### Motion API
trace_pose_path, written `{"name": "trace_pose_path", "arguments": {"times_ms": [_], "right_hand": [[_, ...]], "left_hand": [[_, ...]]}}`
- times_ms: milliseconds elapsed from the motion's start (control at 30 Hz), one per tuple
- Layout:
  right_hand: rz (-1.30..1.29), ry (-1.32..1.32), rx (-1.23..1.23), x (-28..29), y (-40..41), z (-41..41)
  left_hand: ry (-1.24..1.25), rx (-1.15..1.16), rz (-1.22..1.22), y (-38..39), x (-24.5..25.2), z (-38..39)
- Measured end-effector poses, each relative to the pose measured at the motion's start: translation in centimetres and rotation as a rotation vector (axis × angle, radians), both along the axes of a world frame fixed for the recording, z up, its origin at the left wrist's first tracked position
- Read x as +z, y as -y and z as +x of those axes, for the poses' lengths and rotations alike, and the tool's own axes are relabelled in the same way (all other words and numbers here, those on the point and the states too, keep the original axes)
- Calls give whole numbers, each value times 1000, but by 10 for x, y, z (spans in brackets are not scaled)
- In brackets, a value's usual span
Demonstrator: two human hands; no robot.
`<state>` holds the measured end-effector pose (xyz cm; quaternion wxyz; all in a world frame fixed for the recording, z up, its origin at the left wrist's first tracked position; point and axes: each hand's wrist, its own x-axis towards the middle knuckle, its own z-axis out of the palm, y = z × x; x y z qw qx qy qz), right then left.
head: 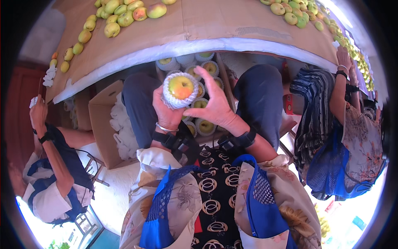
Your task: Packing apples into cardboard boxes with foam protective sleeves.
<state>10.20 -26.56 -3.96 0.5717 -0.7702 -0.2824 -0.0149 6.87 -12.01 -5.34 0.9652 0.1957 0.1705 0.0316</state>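
A yellow-green apple with a red blush (pixel 181 87) sits in a white foam net sleeve (pixel 174 103). My left hand (pixel 164 109) grips the sleeved apple from its left side and below. To the right of it, my right hand (pixel 216 104) is spread, thumb and fingers apart, with nothing between them; its thumb tip is close to the sleeve. Below both hands, between my knees, stands a box (pixel 226 81) with several sleeved apples (pixel 205 126) packed in it. My hands hide part of this box.
Loose apples (pixel 125 18) lie on the cardboard-covered table (pixel 211 29), with another pile (pixel 292 14) at the far right. A cardboard box (pixel 101 124) of white foam sleeves (pixel 122 130) stands left of my knee. Co-workers sit on the left (pixel 53 186) and right (pixel 348 149).
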Motion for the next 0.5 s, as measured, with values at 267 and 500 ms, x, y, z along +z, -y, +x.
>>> {"name": "trace_pose_path", "arguments": {"times_ms": [267,500], "right_hand": [[-33,-20,-54,-13,-17,-7],[-100,78,-95,-7,-11,-2]], "left_hand": [[37,-59,-24,3,-5,-2],[79,-233,-78,8,-2,2]]}}
